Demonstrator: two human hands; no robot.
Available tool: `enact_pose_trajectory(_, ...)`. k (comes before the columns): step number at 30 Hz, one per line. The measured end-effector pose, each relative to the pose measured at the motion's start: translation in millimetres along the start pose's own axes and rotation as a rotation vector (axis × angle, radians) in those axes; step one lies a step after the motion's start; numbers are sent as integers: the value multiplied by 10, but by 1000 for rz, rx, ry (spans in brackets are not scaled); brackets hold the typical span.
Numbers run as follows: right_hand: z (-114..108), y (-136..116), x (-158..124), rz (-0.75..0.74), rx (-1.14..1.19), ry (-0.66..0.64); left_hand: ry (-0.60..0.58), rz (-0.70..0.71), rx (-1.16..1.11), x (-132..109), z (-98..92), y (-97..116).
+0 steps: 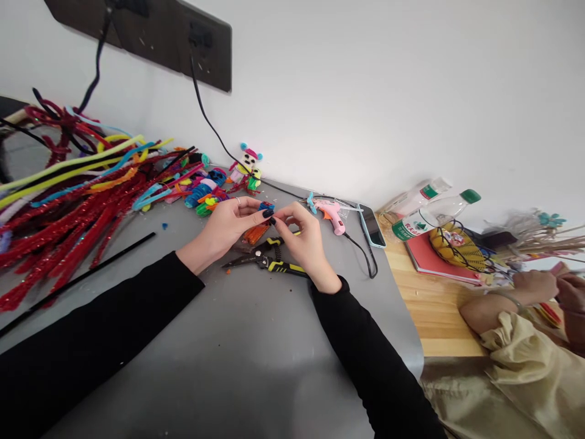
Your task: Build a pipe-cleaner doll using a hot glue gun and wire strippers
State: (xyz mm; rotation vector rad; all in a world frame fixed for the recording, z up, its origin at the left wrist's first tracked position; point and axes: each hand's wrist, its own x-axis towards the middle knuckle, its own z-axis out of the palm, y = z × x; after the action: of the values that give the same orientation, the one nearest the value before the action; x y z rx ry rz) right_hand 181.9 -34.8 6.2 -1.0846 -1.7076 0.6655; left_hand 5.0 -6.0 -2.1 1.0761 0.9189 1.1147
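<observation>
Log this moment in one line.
left hand: pinching blue fuzzy piece | right hand: beside left | pliers: on table | glue gun: near phone

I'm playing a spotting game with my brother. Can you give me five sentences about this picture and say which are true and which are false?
1. The pink glue gun is on the gray table. True.
2. The phone is left of the glue gun in the picture. False: it is on the right.
3. The fingertips of the left hand and right hand are close together. True.
4. The pliers are lying on the phone. False: they are on the gray table, near the hands.
5. The green bottle cap is on a bottle. True.
</observation>
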Motion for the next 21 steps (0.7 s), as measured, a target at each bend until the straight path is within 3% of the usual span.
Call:
enact_pose_trajectory(8, -16, 16, 13, -79, 8, 36, 29, -35, -132, -1, 9, -6)
enact_pose_trajectory(21, -13, 82, 22, 47, 144, 25, -65, 17, -147, 24, -10, -33)
